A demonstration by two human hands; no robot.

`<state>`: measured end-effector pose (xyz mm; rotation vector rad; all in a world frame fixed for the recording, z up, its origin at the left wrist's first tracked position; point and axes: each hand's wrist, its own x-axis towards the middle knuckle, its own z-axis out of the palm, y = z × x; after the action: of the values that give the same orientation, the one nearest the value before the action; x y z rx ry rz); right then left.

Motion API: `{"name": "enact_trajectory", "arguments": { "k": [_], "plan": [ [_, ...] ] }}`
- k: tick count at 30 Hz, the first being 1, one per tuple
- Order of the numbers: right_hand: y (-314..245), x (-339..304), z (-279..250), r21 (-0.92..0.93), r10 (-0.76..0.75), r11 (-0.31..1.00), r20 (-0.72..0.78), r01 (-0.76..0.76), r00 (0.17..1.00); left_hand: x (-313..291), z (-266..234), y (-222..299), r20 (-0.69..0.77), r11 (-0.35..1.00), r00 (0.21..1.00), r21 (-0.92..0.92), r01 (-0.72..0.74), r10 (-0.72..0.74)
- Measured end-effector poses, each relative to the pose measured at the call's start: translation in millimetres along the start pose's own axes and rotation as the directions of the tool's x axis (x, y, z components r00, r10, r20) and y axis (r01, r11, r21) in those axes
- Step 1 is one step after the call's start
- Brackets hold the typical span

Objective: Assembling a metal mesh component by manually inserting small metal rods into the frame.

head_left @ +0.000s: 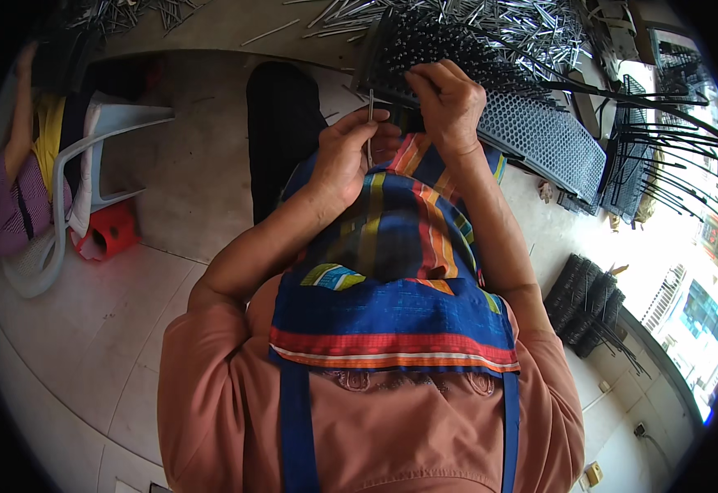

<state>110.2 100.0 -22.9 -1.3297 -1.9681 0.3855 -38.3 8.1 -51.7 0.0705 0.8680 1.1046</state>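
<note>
Between the thumb and fingers of my left hand (342, 160) a thin metal rod (370, 105) stands nearly upright, above my lap. My right hand (453, 107) is beside it, thumb and fingertips pinched together at the near edge of a dark rack. Whatever that pinch holds, if anything, is too small to make out. The rack (366, 57) carries many dark upright pins in its far left part. Its right part is a grey perforated panel (544, 135) with rows of round holes. A striped, colourful apron (396, 308) covers my lap.
Loose metal rods (531, 29) lie heaped behind the rack. Long black rods (679, 156) jut out at the right, above dark bundles (585, 304) on the floor. At far left a person in purple (6, 205) sits by a pale plastic chair (61, 197) and a red container (111, 238).
</note>
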Motion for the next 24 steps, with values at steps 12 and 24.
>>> {"name": "enact_trajectory", "arguments": {
  "k": [12, 24],
  "plan": [
    [4, 9, -2, -0.102, -0.134, 0.984, 0.105, 0.145, 0.985, -1, 4, 1, 0.002, 1.0, 1.0, -0.016, -0.008, 0.008],
    [-4, 3, -3, -0.125, -0.219, 0.966, 0.077, 0.228, 0.973, 3, 3, 16, 0.01, 0.996, 0.996, 0.009, -0.094, 0.094]
  ]
}}
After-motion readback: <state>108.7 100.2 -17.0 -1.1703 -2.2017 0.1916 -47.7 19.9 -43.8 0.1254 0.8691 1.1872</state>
